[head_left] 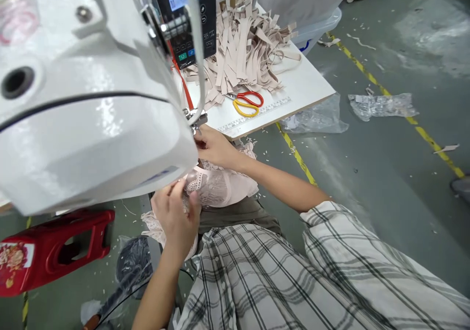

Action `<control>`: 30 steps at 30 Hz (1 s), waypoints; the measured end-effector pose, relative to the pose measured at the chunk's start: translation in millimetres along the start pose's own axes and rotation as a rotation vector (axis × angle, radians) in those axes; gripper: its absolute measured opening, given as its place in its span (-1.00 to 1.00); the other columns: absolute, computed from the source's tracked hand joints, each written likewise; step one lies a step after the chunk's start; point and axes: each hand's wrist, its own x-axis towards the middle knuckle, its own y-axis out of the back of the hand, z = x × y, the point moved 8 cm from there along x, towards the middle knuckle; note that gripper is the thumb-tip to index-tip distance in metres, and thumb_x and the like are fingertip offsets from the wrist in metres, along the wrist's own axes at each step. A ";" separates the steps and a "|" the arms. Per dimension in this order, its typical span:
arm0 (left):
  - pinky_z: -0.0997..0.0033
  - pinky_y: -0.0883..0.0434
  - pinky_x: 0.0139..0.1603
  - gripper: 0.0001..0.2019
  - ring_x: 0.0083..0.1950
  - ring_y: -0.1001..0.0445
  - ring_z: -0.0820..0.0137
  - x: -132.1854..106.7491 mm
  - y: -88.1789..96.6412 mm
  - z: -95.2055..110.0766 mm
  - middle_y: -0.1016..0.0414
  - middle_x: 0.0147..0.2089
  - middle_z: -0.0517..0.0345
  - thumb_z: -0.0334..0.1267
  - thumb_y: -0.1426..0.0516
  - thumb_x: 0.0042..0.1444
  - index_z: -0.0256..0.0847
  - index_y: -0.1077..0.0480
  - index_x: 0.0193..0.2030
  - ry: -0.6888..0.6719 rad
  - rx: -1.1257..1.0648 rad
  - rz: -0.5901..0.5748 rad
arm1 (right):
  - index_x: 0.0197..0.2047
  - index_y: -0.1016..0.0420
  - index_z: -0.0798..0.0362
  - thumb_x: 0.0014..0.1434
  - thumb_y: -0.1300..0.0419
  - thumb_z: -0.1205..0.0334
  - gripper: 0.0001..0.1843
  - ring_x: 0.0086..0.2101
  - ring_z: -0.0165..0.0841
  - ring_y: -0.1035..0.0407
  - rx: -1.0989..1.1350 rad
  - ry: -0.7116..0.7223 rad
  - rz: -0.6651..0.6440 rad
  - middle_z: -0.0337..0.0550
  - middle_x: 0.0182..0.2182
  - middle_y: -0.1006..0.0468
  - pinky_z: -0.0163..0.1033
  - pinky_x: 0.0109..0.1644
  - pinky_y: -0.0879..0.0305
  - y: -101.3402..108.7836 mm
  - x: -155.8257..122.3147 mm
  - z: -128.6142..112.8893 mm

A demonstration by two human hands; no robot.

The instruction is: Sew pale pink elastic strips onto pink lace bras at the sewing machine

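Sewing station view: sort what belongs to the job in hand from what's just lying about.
Part of the job:
pink lace garment, at the left hand and right hand
white sewing machine
beige strips and scissors, probably, though not in hand

Apparently just lying about:
clear plastic bag
crumpled plastic packet
red stool

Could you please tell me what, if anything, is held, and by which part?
A lace garment, apparently by its lacy left part in the left grip; the right grip is at its far edge, exact hold hidden.
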 end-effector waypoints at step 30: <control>0.04 -0.21 0.23 -0.54 0.23 -0.31 0.01 10.1 -16.3 34.9 -0.36 0.19 -0.31 -0.20 -0.20 0.23 -0.25 -0.39 0.25 -0.129 0.145 -0.103 | -0.31 -0.36 0.07 0.10 -0.08 0.34 -0.93 -0.27 -0.30 -0.33 -0.074 -0.018 0.046 -0.11 -0.22 -0.46 -0.22 -0.23 -0.25 -1.7 4.1 -2.6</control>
